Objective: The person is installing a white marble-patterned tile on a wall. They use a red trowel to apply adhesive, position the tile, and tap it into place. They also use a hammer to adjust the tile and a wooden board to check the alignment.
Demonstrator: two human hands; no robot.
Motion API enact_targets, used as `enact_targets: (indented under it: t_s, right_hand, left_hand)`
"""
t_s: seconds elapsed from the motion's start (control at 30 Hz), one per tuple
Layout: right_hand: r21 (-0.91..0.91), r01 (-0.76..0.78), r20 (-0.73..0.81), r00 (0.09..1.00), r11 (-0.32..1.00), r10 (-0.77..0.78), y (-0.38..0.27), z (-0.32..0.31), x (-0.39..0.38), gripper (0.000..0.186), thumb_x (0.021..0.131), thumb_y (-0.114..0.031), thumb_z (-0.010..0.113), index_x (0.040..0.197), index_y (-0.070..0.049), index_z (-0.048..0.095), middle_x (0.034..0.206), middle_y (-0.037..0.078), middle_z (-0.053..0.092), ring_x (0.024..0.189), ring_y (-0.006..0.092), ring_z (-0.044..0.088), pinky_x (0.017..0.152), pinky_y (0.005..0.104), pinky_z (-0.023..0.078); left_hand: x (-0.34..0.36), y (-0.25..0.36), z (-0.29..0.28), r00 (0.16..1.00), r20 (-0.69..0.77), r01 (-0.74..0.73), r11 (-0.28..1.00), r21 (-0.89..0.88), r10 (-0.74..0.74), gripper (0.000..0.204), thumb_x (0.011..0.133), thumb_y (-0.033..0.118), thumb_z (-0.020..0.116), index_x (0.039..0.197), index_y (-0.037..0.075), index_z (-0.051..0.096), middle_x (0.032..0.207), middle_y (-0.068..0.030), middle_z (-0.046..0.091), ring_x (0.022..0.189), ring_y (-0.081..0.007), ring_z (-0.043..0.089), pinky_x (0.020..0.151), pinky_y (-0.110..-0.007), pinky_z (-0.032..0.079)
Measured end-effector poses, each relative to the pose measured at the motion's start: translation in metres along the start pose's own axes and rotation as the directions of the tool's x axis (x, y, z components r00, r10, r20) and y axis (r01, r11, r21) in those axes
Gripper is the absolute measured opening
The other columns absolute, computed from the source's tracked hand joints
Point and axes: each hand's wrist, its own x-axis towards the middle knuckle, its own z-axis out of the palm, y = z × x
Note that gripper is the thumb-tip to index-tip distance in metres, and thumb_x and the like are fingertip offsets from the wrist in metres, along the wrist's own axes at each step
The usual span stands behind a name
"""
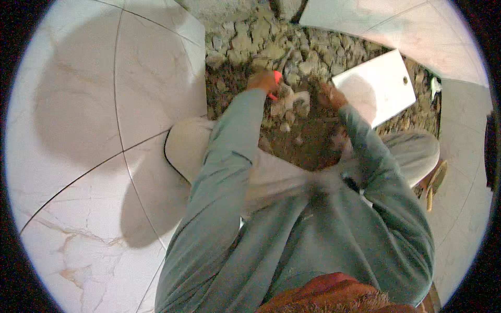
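My left hand (262,81) is closed around a tool with a bright orange-red handle (277,77); its working end is too blurred to name. It is over a patch of rough, lumpy mortar (237,47) between the tiled areas. Pale loose chunks (298,104) sit between my two hands. My right hand (332,96) is low over the same patch, close to the left edge of a white rectangular tile (391,86) with a small dark hole near one end. The fingers of that hand are dark and smeared, so their grip is unclear.
Glossy marble-patterned tiles (73,203) cover the floor at left. Pale tiles (376,21) border the patch at the far right, and greyer ones (462,156) run along the right. My bent legs (190,143) flank the patch. A small white scrap (436,87) lies by the right edge.
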Motion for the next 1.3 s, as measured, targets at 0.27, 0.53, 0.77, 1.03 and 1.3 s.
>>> enact_targets:
  t_s: [0.27,0.53,0.77,1.03,1.3]
  right_hand:
    - [0.806,-0.038,-0.201,0.921,0.591,0.334,-0.056,-0.104,-0.034,0.043,0.094,-0.036,0.066,0.122,-0.003,0.062,0.074,0.007,0.061,0.067,0.0186,0.057,0.063,0.0345,0.046]
    - [0.909,0.133,-0.323,0.825,0.395,0.465,-0.108,-0.219,-0.053,0.02,0.1,-0.023,0.059,0.105,-0.004,0.062,0.06,-0.006,0.043,0.051,0.003,0.039,0.047,0.022,0.031]
    - [0.881,0.248,-0.436,0.758,0.403,0.485,-0.13,-0.256,-0.063,0.024,0.105,-0.027,0.054,0.109,-0.004,0.057,0.056,-0.008,0.038,0.043,0.0031,0.032,0.039,0.0225,0.025]
    - [0.778,0.498,-0.628,0.645,0.383,0.435,-0.141,-0.265,-0.079,0.039,0.105,-0.037,0.049,0.113,0.001,0.053,0.06,0.0,0.043,0.044,0.0074,0.037,0.039,0.024,0.028]
    - [0.805,0.521,-0.589,0.64,0.285,0.494,-0.141,-0.262,-0.085,0.048,0.106,-0.047,0.04,0.102,0.0,0.05,0.057,0.001,0.042,0.041,0.0096,0.038,0.036,0.025,0.031]
  left_hand:
    - [-0.044,0.052,-0.12,0.96,0.232,0.05,0.717,-0.695,0.158,0.042,0.072,0.041,0.073,0.089,0.003,0.071,0.082,-0.0117,0.069,0.073,-0.0246,0.065,0.069,-0.04,0.052]
    - [-0.055,0.106,-0.144,0.984,-0.108,-0.122,-0.095,-0.988,-0.141,0.031,0.087,0.032,0.07,0.1,0.006,0.059,0.089,-0.0059,0.063,0.079,-0.0176,0.063,0.068,-0.035,0.053]
    - [-0.023,0.149,-0.17,0.909,-0.373,-0.405,-0.592,-0.697,-0.183,0.03,0.095,0.04,0.066,0.097,0.011,0.058,0.083,-0.0027,0.06,0.073,-0.0171,0.061,0.066,-0.035,0.053]
    - [-0.028,0.183,-0.211,0.864,-0.386,-0.502,-0.599,-0.624,-0.323,0.03,0.1,0.039,0.057,0.102,0.009,0.052,0.085,-0.0062,0.058,0.077,-0.0202,0.062,0.07,-0.037,0.056]
    - [-0.038,0.192,-0.237,0.822,-0.451,-0.556,-0.66,-0.506,-0.347,0.026,0.099,0.035,0.058,0.101,0.009,0.053,0.087,-0.0066,0.058,0.08,-0.0217,0.064,0.073,-0.039,0.056]
